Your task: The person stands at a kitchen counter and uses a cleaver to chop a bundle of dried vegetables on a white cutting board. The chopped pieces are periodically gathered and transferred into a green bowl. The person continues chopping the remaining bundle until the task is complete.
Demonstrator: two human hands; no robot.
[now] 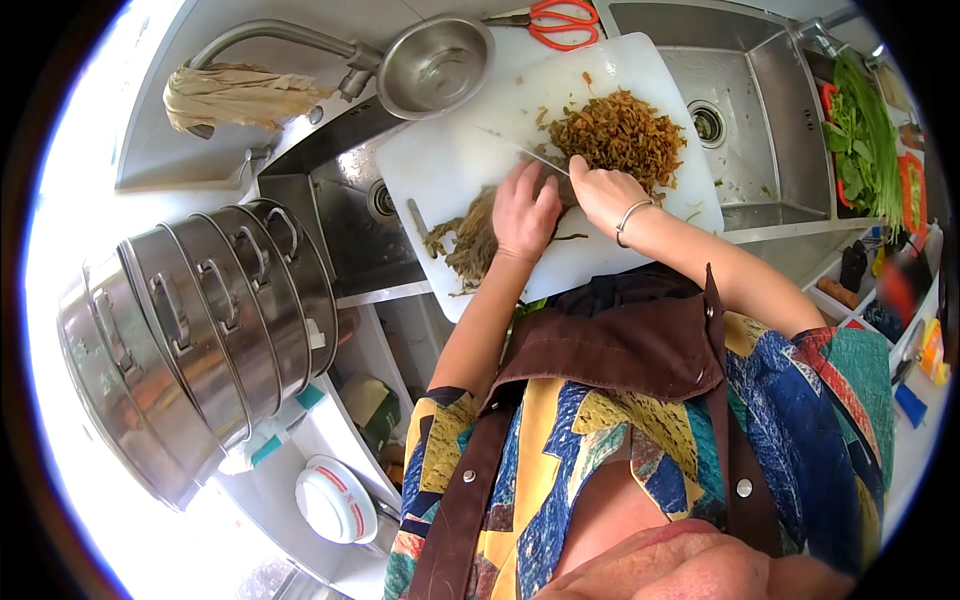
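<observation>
My left hand (527, 210) presses its curled fingers onto a bunch of limp, brown-green leafy vegetable (470, 240) on a white cutting board (440, 165). In my right hand (607, 197) is a knife (545, 160), its thin blade pointing to the far left, close by my left fingers. Part of the blade and its handle are hidden by my hands. To the far right of the knife lies a heap of chopped brown-green vegetable (625, 140) on the same board. A few small scraps are scattered around the heap.
The board spans a double sink (735, 130). Beyond it stand a steel bowl (437, 65), red-handled scissors (562, 22) and a faucet (290, 38) draped with a cloth (235, 97). Stacked steel pots (215, 310) are at left; green vegetables (860, 150) lie at right.
</observation>
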